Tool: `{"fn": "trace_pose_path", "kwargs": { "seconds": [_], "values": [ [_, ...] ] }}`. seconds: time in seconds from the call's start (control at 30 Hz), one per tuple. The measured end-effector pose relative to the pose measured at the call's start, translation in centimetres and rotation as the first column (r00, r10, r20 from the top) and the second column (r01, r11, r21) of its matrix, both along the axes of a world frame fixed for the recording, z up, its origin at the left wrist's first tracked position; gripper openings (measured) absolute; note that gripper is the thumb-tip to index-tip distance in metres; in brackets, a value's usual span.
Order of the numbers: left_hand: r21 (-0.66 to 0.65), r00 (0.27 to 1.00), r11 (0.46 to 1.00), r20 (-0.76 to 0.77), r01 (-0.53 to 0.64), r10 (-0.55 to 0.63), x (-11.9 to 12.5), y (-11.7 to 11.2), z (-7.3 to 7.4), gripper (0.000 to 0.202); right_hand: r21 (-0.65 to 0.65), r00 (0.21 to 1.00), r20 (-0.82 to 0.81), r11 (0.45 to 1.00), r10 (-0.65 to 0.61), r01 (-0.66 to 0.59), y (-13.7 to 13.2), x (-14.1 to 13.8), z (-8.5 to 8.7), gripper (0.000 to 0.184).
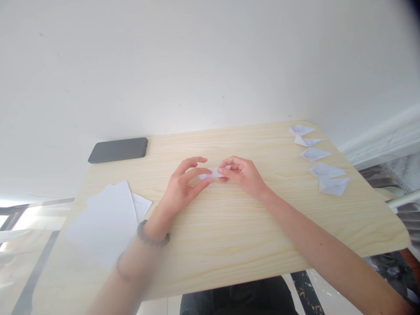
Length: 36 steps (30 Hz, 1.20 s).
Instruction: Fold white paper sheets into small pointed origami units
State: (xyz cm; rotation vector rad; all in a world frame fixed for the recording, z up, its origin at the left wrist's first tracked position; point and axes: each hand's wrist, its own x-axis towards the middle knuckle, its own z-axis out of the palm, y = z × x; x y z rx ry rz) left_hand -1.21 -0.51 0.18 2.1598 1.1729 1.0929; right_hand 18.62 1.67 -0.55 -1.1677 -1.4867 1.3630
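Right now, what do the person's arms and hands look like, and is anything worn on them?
Both arms are bare, with no sleeves in view and no gloves. At the wrist of the left hand sits a dark beaded bracelet, with a thin dark band farther up that forearm. The right hand and its arm show nothing worn.

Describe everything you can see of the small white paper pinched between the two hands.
The small white paper is a narrow strip, seemingly folded, plain and unprinted, thin like office paper. It lies roughly level, at or just above the wooden table, near its middle. The left hand pinches its left end and the right hand its right end. Its creases are too small to make out.
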Motion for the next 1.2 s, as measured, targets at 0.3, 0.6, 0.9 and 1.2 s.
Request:
{"fn": "trace_pose_path", "kwargs": {
  "seconds": [0.3,0.6,0.9,1.2],
  "values": [
    [0.144,1.000,0.990,-0.024,0.009,-0.006,-0.2,0.0,-0.4,0.015,0.343,0.986,0.160,0.934,0.047,-0.100,-0.8,-0.2,0.0,0.017],
    [0.183,1.000,0.983,-0.015,-0.007,0.010,0.1,-0.1,-0.3,0.011,0.728,0.958,0.276,0.667,-0.076,-0.157,-1.0,-0.5,-0.7,0.013],
    [0.214,0.997,0.976,-0.081,0.036,-0.019,0.0,-0.2,-0.3,0.010,0.754,0.911,0.383,0.621,-0.151,-0.214,-1.3,-0.5,-0.3,0.008],
    [0.200,0.994,0.980,-0.108,0.023,-0.001,0.4,-0.1,-0.1,0.006,0.727,0.912,0.393,0.648,-0.119,-0.229,-1.4,-0.6,-0.4,0.009]
  ]
}}
